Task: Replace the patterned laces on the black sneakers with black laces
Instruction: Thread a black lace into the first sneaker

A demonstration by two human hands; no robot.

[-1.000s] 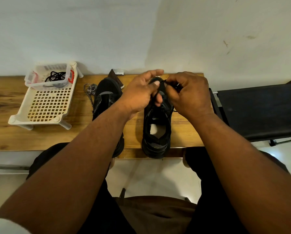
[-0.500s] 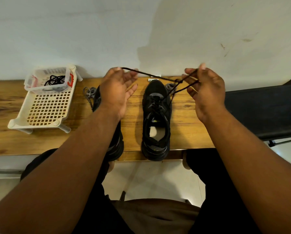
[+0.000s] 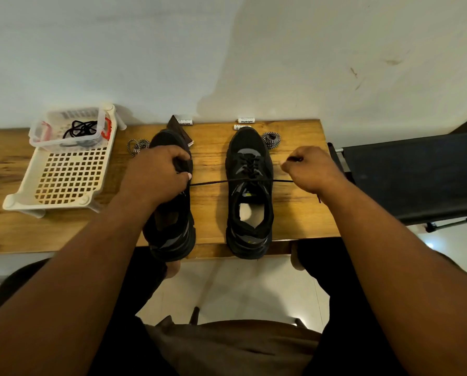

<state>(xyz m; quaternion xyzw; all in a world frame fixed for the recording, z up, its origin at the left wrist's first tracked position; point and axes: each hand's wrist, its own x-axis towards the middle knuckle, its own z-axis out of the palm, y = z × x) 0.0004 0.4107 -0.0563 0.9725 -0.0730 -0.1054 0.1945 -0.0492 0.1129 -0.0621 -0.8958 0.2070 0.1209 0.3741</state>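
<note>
Black laces [image 3: 221, 182], thin cord threaded through the low black mesh sneaker [image 3: 250, 191] between the two hands, run in one taut line across its tongue. The right hand [image 3: 309, 169] is curled into a fist round one end of the cord, a loose tail showing above its knuckles. The left hand [image 3: 156, 175] pinches the other end, fingers bent, and lies over the second black sneaker [image 3: 170, 229] beneath it.

Half a second ago both hands were raised with the cord slack and lifted above the toe; now they have dropped and spread apart, and the lace lies low and tight.

Beyond the right hand sits a coiled black-and-white patterned lace [image 3: 271, 139]; beyond the left, a second patterned lace [image 3: 138, 146]. Further left of the left hand, a cream perforated plastic tray [image 3: 64, 180] carries a clear tub [image 3: 50, 139] with a tangle of black cord inside. All this rests on a wooden worktop [image 3: 10, 226] set against a pale wall [image 3: 227, 50]. A black padded bench [image 3: 417, 172] stands to the right of the right hand.
</note>
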